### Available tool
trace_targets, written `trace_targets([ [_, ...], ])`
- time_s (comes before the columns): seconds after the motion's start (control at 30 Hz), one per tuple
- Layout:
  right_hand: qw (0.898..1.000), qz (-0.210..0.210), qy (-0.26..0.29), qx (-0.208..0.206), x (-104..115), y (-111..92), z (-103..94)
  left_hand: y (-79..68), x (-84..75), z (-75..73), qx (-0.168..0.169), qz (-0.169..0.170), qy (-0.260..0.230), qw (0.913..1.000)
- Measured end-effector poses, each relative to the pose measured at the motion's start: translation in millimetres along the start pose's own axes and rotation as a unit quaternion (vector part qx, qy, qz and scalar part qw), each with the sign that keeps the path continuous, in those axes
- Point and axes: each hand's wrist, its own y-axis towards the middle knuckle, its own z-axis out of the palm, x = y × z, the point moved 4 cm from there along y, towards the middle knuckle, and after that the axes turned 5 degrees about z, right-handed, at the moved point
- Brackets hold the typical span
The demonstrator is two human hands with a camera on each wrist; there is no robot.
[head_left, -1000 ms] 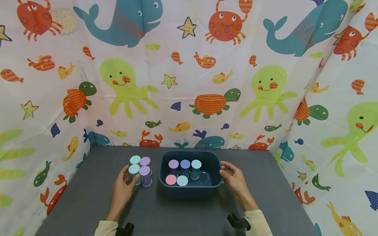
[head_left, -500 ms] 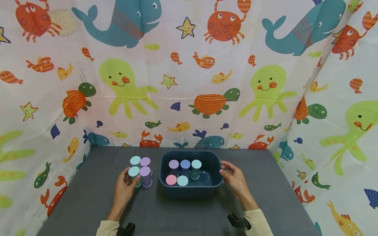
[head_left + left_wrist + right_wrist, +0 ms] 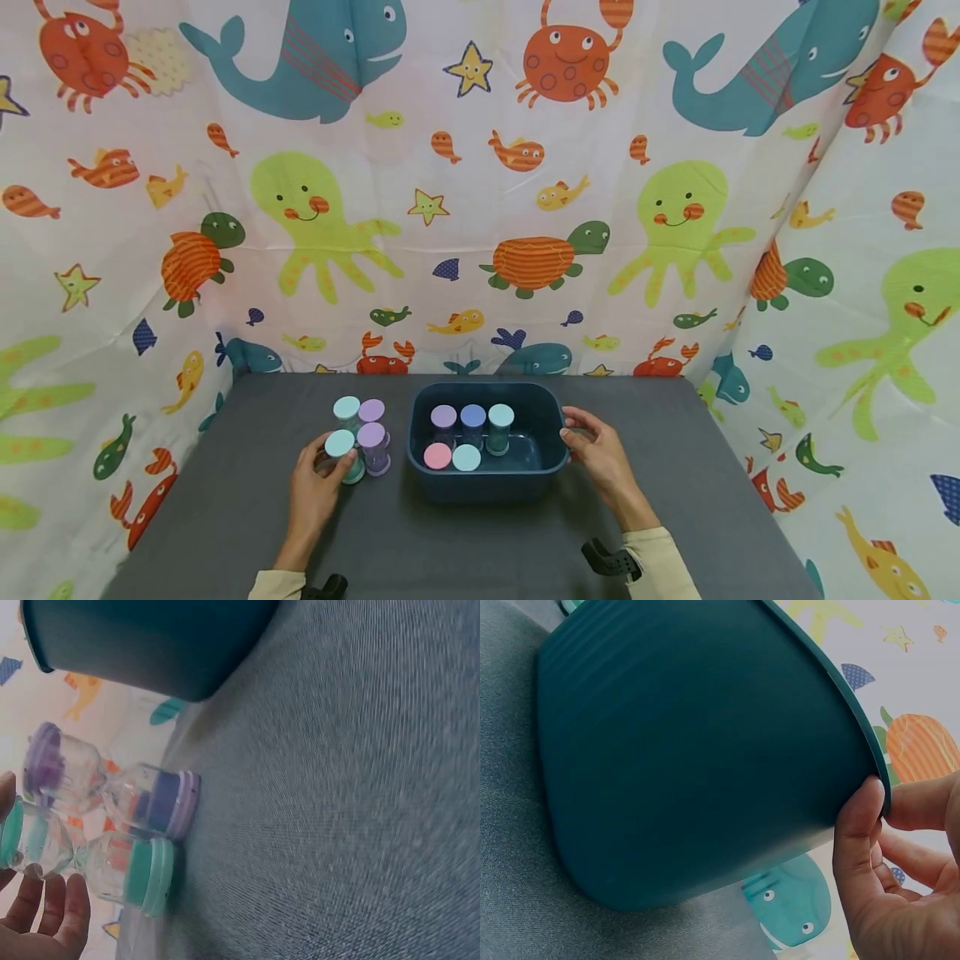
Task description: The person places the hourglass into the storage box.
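Note:
My left hand [image 3: 313, 492] grips the upper part of a mint-green sand timer [image 3: 341, 444], thumb on one side and fingers on the other. In the left wrist view its green base [image 3: 154, 877] is at or very near the cloth; I cannot tell whether they touch. Beside it stands a lavender sand timer [image 3: 374, 450]. Behind these are another mint timer [image 3: 347, 407] and another lavender one [image 3: 372, 410]. My right hand [image 3: 604, 468] pinches the right rim of a dark blue bin [image 3: 487, 490] between thumb and forefinger, plain in the right wrist view.
Inside the bin stand several timers: purple [image 3: 443, 417], blue [image 3: 472, 417] and teal [image 3: 501, 417] at the back, pink [image 3: 437, 456] and pale mint [image 3: 467, 457] in front. Bare floor shows at its right. A sea-animal curtain [image 3: 465, 208] borders the grey tabletop [image 3: 465, 550].
The mint timer in my left hand has shifted slightly toward me, away from the mint timer behind it. My right hand keeps its hold on the bin's rim.

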Motion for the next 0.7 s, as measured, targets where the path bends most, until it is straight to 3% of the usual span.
trace_targets([
  [0.4, 1.000, -0.004, -0.007, -0.003, 3, 1, -1.7, -15.4, -46.2, -15.8, -0.047, 0.033, -0.041, 0.9975],
  [0.7, 1.000, -0.004, 0.002, 0.002, 5, -2, 1.0, -25.5, -96.7, -26.0, -0.057, 0.079, -0.090, 0.9912],
])
